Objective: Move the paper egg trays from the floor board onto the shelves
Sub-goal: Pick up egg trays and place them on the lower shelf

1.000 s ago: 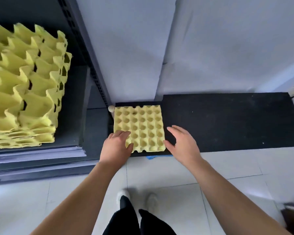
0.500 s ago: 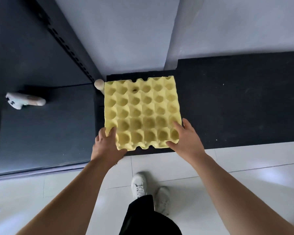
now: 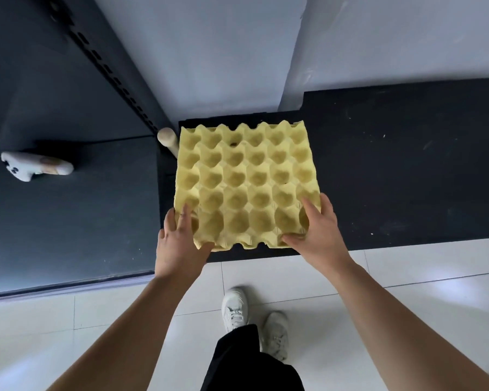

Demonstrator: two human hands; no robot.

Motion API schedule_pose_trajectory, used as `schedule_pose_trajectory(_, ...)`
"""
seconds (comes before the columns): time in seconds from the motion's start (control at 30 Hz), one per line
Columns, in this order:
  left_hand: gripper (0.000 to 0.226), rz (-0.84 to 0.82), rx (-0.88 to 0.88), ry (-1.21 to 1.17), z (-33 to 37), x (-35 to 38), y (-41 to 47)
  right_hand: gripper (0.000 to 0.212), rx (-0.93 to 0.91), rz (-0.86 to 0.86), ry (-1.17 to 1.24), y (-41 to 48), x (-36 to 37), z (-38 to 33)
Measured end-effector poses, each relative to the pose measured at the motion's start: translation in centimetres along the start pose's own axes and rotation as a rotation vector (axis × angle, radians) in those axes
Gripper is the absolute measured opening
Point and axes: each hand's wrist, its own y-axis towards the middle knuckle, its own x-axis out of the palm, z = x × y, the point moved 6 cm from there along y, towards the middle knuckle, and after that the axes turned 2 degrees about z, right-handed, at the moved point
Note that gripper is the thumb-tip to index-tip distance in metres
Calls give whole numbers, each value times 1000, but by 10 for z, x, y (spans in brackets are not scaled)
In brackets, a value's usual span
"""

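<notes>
Hands both on one yellow moulded-paper egg tray, at its near corners. Left hand half closed, thumb under the near edge, fingers lying on the cups; right hand the same at the other corner. Tray looks raised off the black floor board beyond the hands; hard to be sure. Step in hand: pick-up. Next: carry it left of the left hand onto the dark grey shelf, keeping it level. White game controller lies far left there; steer clear.
</notes>
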Motion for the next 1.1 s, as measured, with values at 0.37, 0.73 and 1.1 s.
schedule_pose_trajectory(0.37,85,76,63,-194,74,-88,-77,82,-74,119,36,-72,-130,-64)
schedule_pose_trajectory(0.73,90,345,176,-352,127,-205,-212,96,-269,275,-97,-186,-266,-160)
schedule_pose_trajectory(1.1,101,586,187,-431,102,-326,-306,105,-465,326,-96,-257,-301,-270)
